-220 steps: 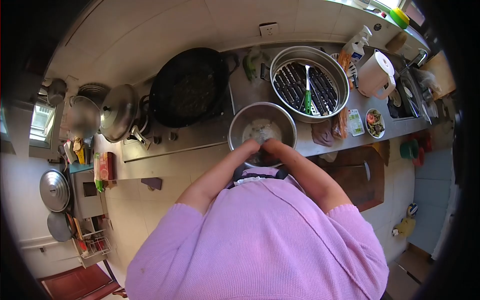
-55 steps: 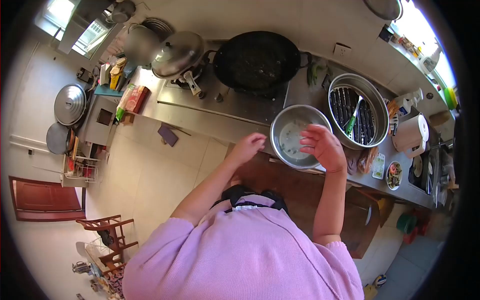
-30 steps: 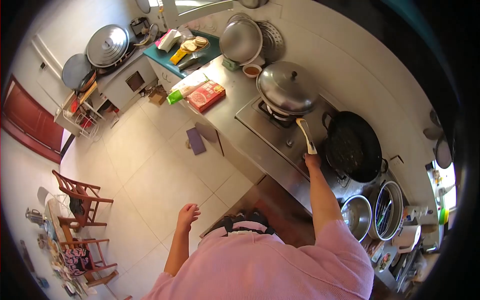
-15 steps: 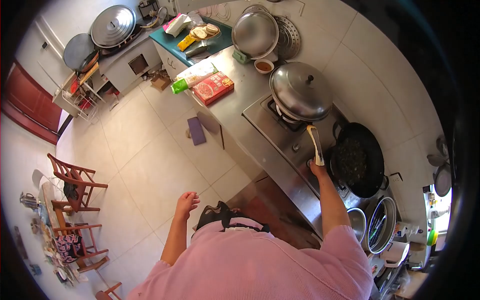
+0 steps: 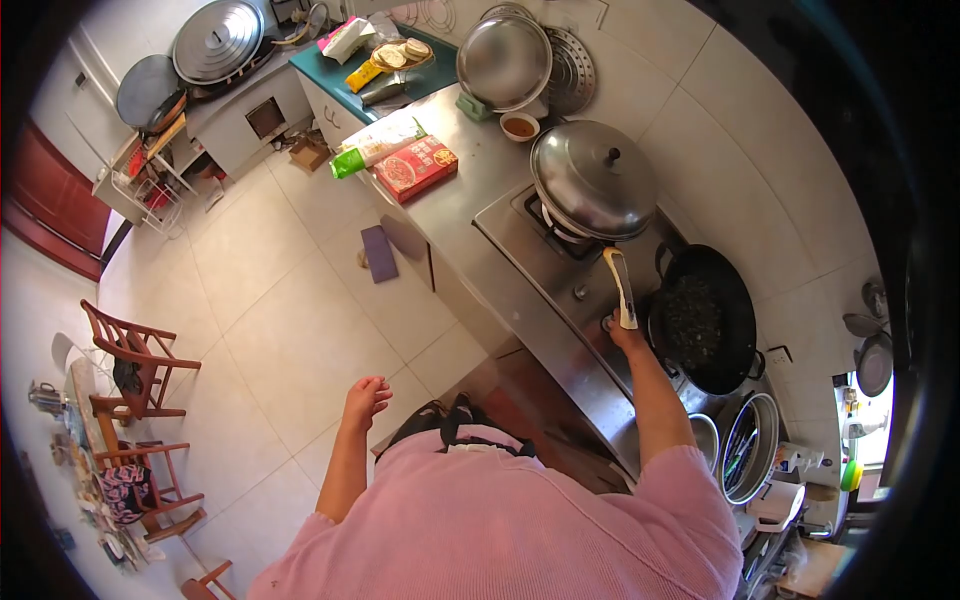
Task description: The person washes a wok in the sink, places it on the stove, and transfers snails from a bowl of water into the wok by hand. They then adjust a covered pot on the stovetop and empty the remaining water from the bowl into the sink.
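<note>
My right hand (image 5: 628, 334) reaches over the gas stove (image 5: 540, 262), its fingers closed on a stove knob (image 5: 607, 322) at the front. Part of the hand is hidden under the handle (image 5: 622, 288) of a covered pan. That pan's domed metal lid (image 5: 590, 180) has a black knob and sits over the far burner. Right of my hand, a black wok (image 5: 738, 320) holds dark, chopped-looking food (image 5: 692, 315). My left hand (image 5: 366, 404) hangs over the floor beside my body, fingers loosely curled and slightly apart, with nothing in it.
A red box (image 5: 416, 168) and a green-and-white packet (image 5: 375, 148) lie on the steel counter (image 5: 480, 150). Near the wall stands a bowl of brown sauce (image 5: 519, 126). Metal basins (image 5: 750, 450) are right of the stove. Wooden chairs (image 5: 140, 360) stand at left.
The view has shifted slightly, so the whole scene sits a little further left. My right hand stays at the stove knob, and my left hand remains empty at my side.
</note>
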{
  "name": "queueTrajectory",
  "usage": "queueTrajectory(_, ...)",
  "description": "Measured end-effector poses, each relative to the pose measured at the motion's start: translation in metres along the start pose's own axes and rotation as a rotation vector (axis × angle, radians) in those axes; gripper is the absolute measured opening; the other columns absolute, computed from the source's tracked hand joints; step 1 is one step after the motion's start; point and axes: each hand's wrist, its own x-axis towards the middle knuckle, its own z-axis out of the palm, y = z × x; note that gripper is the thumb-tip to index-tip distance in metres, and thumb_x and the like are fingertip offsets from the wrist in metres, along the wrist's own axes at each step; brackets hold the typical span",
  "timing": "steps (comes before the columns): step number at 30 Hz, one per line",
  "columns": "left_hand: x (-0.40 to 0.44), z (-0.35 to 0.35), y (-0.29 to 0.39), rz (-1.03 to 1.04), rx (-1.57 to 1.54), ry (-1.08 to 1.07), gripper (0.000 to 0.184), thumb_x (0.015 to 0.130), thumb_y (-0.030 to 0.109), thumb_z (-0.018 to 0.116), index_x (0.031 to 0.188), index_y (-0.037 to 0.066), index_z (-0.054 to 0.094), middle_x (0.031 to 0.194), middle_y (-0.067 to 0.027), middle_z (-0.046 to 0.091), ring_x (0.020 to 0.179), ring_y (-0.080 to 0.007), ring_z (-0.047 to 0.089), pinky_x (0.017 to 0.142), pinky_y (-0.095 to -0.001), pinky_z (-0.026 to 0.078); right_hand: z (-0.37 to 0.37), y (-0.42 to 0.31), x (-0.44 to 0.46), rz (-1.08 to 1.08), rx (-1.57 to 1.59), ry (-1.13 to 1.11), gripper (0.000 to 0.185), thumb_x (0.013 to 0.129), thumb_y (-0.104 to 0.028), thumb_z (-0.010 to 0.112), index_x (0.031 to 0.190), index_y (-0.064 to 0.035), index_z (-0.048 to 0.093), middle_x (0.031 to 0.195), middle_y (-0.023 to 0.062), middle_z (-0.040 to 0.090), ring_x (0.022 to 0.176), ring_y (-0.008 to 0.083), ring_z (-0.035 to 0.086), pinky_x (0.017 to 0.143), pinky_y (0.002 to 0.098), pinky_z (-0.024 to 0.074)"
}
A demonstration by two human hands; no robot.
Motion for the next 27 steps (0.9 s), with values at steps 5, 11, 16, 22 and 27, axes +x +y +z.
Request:
queueTrajectory(5, -0.002, 0.004, 0.003, -0.003, 0.004, -0.006, 0.021, 0.088, 0.025, 0.052, 0.102, 0.009, 0.055, 0.089, -0.0016, 0.059, 0.076, -0.0128, 0.059, 0.063, -0.0263, 0.048, 0.002, 0.0, 0.001, -0.038, -0.089, 0.008, 0.026, 0.074, -0.018, 0.062, 0.096, -0.0039, 0.059, 0.092, 0.019, 0.061, 0.09, 0.0347, 0.059, 0.076, 0.0412, 0.0481)
queueTrajectory(11, -0.001, 0.0, -0.004, -0.002, -0.013, -0.006, 0.022, 0.088, 0.026, 0.052, 0.102, 0.009, 0.055, 0.088, -0.0015, 0.059, 0.076, -0.0127, 0.059, 0.063, -0.0263, 0.047, 0.006, 0.007, 0.002, -0.028, -0.074, -0.026, 0.03, 0.077, -0.021, 0.06, 0.101, -0.0034, 0.058, 0.098, 0.021, 0.06, 0.094, 0.0366, 0.057, 0.08, 0.0425, 0.0467)
queueTrajectory(16, -0.003, -0.003, -0.005, -0.013, -0.001, -0.007, 0.022, 0.087, 0.026, 0.053, 0.102, 0.01, 0.055, 0.089, -0.0016, 0.06, 0.076, -0.0129, 0.06, 0.063, -0.0266, 0.047, 0.036, 0.038, 0.007, 0.021, -0.059, -0.004, 0.034, 0.077, -0.025, 0.061, 0.102, -0.0027, 0.057, 0.1, 0.022, 0.059, 0.096, 0.0377, 0.056, 0.081, 0.0431, 0.0464)
queueTrajectory(22, -0.005, -0.003, -0.009, -0.034, 0.018, 0.02, 0.025, 0.088, 0.027, 0.053, 0.104, 0.009, 0.055, 0.093, -0.004, 0.06, 0.079, -0.0152, 0.06, 0.063, -0.0277, 0.047, 0.039, 0.032, 0.011, 0.152, -0.065, -0.075, 0.029, 0.079, -0.027, 0.056, 0.102, -0.0095, 0.06, 0.097, 0.0211, 0.061, 0.094, 0.0384, 0.057, 0.078, 0.0435, 0.0479)
queueTrajectory(27, -0.01, -0.009, -0.015, -0.053, 0.042, 0.022, 0.025, 0.088, 0.027, 0.053, 0.107, 0.01, 0.054, 0.095, -0.0046, 0.059, 0.082, -0.0167, 0.06, 0.065, -0.0292, 0.047, 0.016, 0.002, 0.006, 0.214, 0.052, -0.022, 0.032, 0.081, -0.031, 0.053, 0.101, -0.0082, 0.062, 0.099, 0.0225, 0.06, 0.096, 0.0395, 0.056, 0.08, 0.0438, 0.0468)
